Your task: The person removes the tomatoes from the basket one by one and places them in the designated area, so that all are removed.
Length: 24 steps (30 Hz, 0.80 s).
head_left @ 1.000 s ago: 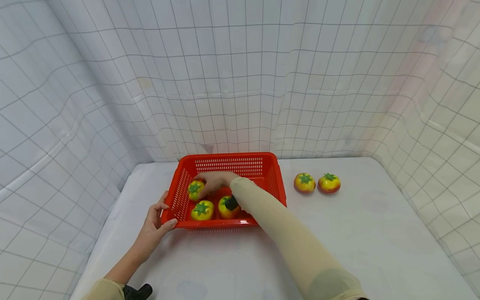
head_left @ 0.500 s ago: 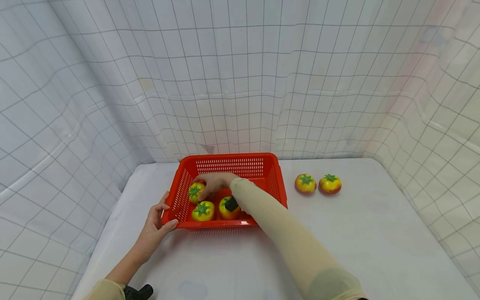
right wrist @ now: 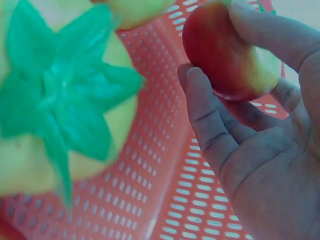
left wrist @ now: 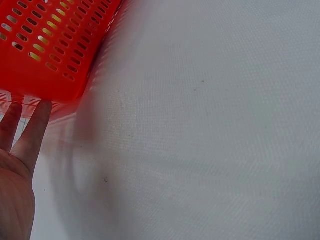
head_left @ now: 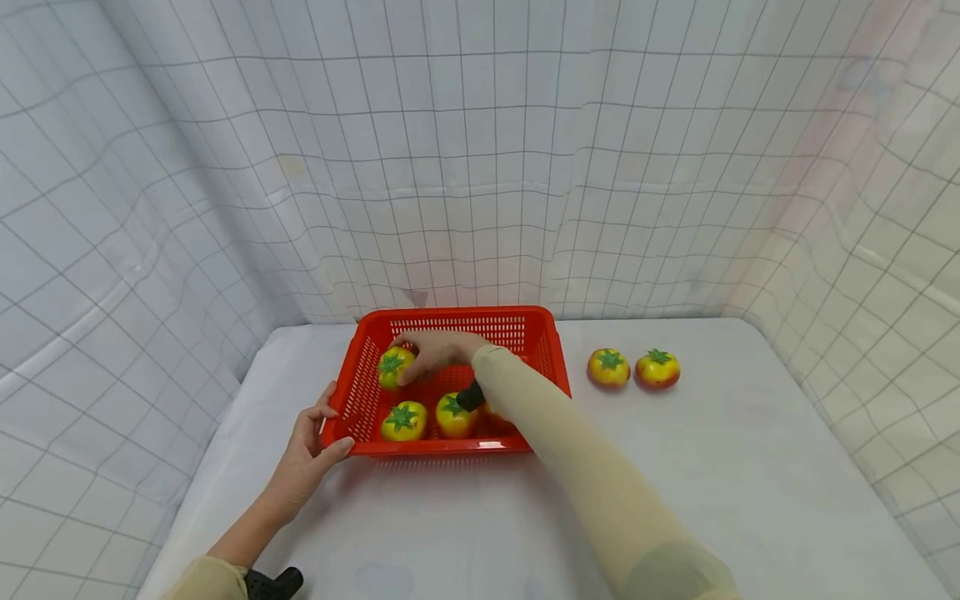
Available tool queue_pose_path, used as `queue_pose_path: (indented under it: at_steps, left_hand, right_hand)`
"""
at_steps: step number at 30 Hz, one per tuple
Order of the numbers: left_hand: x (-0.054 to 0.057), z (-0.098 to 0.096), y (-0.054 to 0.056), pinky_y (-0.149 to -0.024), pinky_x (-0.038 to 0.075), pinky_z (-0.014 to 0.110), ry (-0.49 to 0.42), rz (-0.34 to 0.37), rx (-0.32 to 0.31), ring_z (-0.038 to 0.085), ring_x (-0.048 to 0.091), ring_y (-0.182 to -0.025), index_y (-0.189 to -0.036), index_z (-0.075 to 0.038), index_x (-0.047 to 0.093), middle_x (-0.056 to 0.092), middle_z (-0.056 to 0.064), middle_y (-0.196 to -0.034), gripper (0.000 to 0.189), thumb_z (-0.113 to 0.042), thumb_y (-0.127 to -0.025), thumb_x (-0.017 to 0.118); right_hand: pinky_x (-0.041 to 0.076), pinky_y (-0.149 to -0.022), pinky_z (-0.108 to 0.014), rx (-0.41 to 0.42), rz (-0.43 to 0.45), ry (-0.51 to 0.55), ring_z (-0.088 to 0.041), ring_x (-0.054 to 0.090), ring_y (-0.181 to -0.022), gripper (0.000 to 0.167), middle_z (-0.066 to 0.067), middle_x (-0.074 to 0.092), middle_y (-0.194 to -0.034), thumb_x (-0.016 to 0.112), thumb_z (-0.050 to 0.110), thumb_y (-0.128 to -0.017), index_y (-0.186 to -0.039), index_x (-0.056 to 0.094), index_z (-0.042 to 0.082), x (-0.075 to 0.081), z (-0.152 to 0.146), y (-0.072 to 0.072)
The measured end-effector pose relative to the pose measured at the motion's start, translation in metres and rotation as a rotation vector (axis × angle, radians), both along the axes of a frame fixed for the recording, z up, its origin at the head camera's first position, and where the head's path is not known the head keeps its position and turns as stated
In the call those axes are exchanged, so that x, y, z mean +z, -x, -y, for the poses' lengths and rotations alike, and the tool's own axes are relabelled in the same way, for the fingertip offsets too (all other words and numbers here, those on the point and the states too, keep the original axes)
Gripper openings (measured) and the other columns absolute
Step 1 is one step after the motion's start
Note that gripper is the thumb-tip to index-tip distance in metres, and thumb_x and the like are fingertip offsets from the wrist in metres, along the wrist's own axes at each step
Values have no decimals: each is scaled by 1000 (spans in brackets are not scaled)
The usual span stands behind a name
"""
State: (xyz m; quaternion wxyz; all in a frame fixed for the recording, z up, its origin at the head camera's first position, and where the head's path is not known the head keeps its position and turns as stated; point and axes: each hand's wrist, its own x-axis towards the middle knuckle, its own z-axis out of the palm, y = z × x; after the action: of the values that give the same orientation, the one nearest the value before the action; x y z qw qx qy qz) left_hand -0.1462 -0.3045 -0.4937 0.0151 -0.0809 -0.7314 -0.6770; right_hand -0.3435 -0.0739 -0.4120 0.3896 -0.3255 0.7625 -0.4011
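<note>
A yellow-red tomato [head_left: 392,372] with a green leafy top is held between the thumb and fingers of my right hand [head_left: 435,353], over the left part of a red slotted basket [head_left: 480,447]. The right wrist view shows the held tomato's red side [right wrist: 220,55], gripped from beside it. My left hand [head_left: 306,443] holds the basket's front left corner, thumb at the front rim and fingers at the left side. Along the basket's front lie a tomato [head_left: 405,422] and another tomato [head_left: 453,417]; a further tomato [head_left: 497,419] is partly hidden by the right sleeve.
Two more tomatoes lie to the right of the basket on the white tabletop [head_left: 720,467]: a left tomato [head_left: 608,368] and a right tomato [head_left: 657,369]. A white gridded curtain [head_left: 480,183] hangs behind and at both sides.
My right hand has shifted slightly up and away from me with the tomato, off its earlier spot. The left hand and basket have stayed in place.
</note>
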Motion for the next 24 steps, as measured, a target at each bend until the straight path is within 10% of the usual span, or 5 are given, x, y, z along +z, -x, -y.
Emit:
queue_pose_path:
  at_steps: [14, 24]
  left_hand:
    - [1, 0, 0, -93, 53, 25, 5, -3, -7, 36, 5, -155, -130, -7, 29, 0, 0, -173, 38, 0, -103, 56]
    - [1, 0, -1, -93, 54, 25, 11, -8, -10, 37, 6, -155, -130, -7, 29, -1, 0, -173, 38, 1, -103, 55]
  right_hand:
    - [47, -107, -54, -24, 88, 119, -24, 58, -115, 65, -11, 53, -131, 77, 12, -92, -147, 44, 15, 30, -33, 0]
    - [57, -95, -39, -39, 55, 147, -26, 62, -116, 70, -10, 51, -136, 78, 19, -92, -151, 40, 19, 42, -55, 3]
